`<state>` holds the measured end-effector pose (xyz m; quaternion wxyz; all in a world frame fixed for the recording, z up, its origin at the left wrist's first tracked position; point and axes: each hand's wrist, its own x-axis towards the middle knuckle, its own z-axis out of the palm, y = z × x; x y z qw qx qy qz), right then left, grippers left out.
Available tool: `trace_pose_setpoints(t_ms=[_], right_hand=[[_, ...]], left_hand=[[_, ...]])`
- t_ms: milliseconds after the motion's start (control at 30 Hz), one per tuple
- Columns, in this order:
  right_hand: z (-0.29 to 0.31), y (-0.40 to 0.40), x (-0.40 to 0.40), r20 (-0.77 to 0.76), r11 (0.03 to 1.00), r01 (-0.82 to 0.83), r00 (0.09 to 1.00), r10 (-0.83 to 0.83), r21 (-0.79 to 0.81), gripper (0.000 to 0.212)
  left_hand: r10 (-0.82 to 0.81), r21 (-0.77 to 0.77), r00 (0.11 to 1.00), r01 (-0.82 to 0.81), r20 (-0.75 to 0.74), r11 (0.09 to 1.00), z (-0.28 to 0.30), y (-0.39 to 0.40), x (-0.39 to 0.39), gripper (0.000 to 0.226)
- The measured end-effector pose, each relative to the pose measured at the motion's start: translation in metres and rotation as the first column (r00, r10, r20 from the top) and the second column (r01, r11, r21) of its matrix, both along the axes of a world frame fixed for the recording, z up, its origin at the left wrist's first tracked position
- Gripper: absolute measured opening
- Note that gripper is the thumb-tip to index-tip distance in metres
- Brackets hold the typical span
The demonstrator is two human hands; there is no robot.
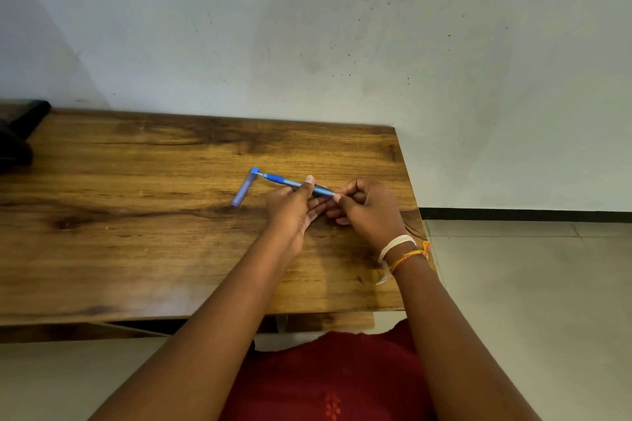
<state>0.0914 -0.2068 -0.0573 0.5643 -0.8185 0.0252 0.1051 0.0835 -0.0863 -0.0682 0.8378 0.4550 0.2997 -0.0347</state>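
The left thumb presses down on the barrel of the blue pencil with the other fingers curled beneath, so the left hand clamps it mid-length. The right fingertips pinch the pencil's rear end, and the rest of the right hand is curled behind them. The pencil sits low over the table, nearer its right edge. Its tip reaches the blue cap of the lead tube lying flat to the left; I cannot tell whether they touch. The step looks like working the end piece loose. It probably goes best with a firm left grip and a straight pull along the barrel, with small twists and no bending, done low over the wood so nothing rolls off the right edge.
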Motion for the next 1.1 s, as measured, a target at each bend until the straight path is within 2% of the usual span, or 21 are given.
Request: trace_pose_setpoints(t_ms=[267,467,533,633,767,1100], right_hand=[[0.002,-0.003,-0.001,-0.032,0.999,-0.035,0.999,0.034,-0.041,0.014],[0.002,-0.012,-0.001,-0.086,0.999,-0.019,0.996,0.017,-0.033,0.016],[0.003,-0.017,-0.001,-0.055,0.993,0.014,0.998,-0.021,-0.117,0.012],[0.003,-0.028,-0.002,0.049,0.954,0.160,0.987,-0.152,-0.254,0.008],[0.006,-0.042,-0.003,0.007,0.923,0.272,0.960,-0.281,-0.271,0.012],[0.006,-0.046,0.000,-0.100,0.923,0.274,0.945,-0.310,-0.269,0.012]], left_hand=[[0.005,0.060,1.000,-0.006,0.013,0.998,0.002,-0.004,-0.004,0.010],[0.103,0.009,0.994,-0.103,-0.022,0.995,0.002,0.000,-0.001,0.008],[0.086,0.035,0.996,-0.085,-0.017,0.996,0.001,-0.001,-0.002,0.008],[0.067,0.051,0.998,-0.066,-0.017,0.997,-0.001,-0.001,-0.002,0.007],[0.014,0.128,1.000,-0.013,-0.009,0.992,-0.004,0.001,-0.001,0.008],[-0.059,0.247,0.998,0.059,-0.010,0.967,-0.008,0.001,0.001,0.018]])
